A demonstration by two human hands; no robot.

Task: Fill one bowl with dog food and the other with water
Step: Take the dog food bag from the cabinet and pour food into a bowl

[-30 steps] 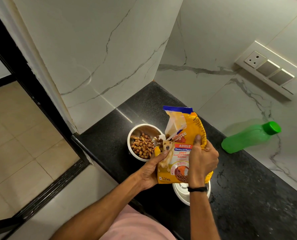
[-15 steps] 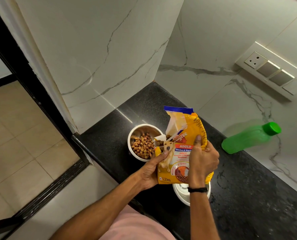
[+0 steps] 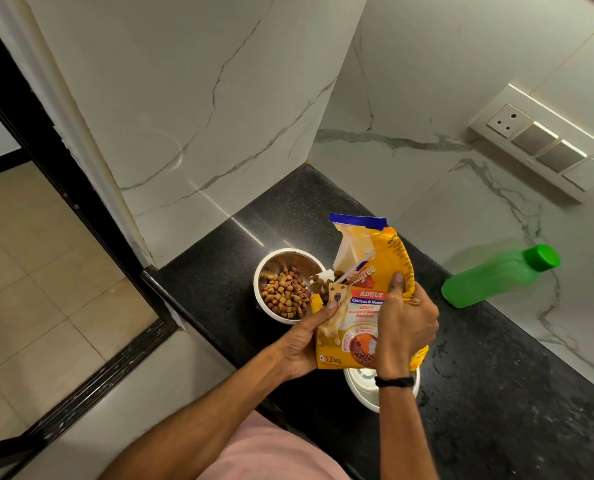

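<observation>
steel bowl (image 3: 281, 259) sits on black counter (image 3: 496, 393), near the counter's left edge, and is used as the reference here. brown kibble (image 3: 285, 294) is piled inside it, covering the bottom, inner wall showing above the pile.

yellow dog food bag (image 3: 364, 308) is just right of the steel bowl, held up off the counter and tipped left. its torn mouth is at the bowl's right rim, with a few kibble pieces showing in the opening. the blue top strip and torn flap stick up behind and to the right of the bowl.

left hand (image 3: 302, 344) is in front of the steel bowl and grips the bag's lower left edge, fingers behind it and thumb pressed on the printed front. right hand (image 3: 406, 327) is further right of the bowl, wrapped round the bag's right side with the thumb up on the front. black wristband (image 3: 394, 382) on that wrist.

white bowl (image 3: 361, 393) is in front and to the right of the steel bowl, mostly hidden under the bag and right wrist. cannot tell what's inside it.

green bottle (image 3: 496, 277), cap on, is well to the right of the steel bowl, against the marble wall. switch panel (image 3: 538, 143) is on the wall, up and far right of the bowl.
</observation>
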